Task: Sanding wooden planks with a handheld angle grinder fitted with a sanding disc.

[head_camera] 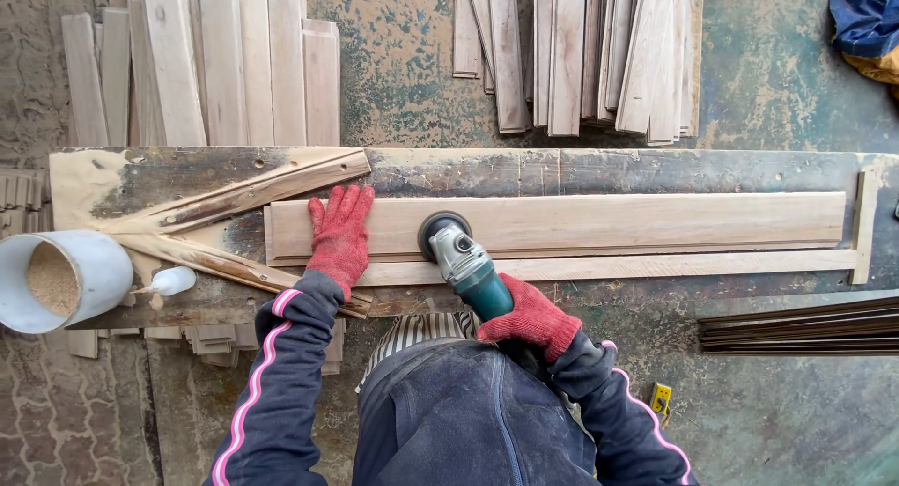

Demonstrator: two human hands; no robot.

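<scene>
Dark trousers and navy sleeves w/ pink stripes fill the foreground as a person leans over a dusty workbench [655, 168]. Right hand [531, 319], in a red knit glove, is clenched around the green body of an angle grinder [461, 257], whose round head sits on the near edge of a long pale plank [599, 222], just ahead of that hand. Left hand [339, 233], also red-gloved, lies flat w/ fingers spread on the plank's left end, pressing it down, gripping nothing. Plank runs lengthwise across the bench, stretching far to the right of both hands, w/ a thinner strip [655, 264] touching its near side. Left of the left hand: angled wood battens [234, 198], a small white bottle [172, 281] and a white bucket of sawdust [58, 280]. Beyond the hands, past the bench, stacks of cut boards [225, 65] lie on the floor; another pile [581, 51] sits further right. Dark strips [796, 325] lie right of the right hand.
</scene>
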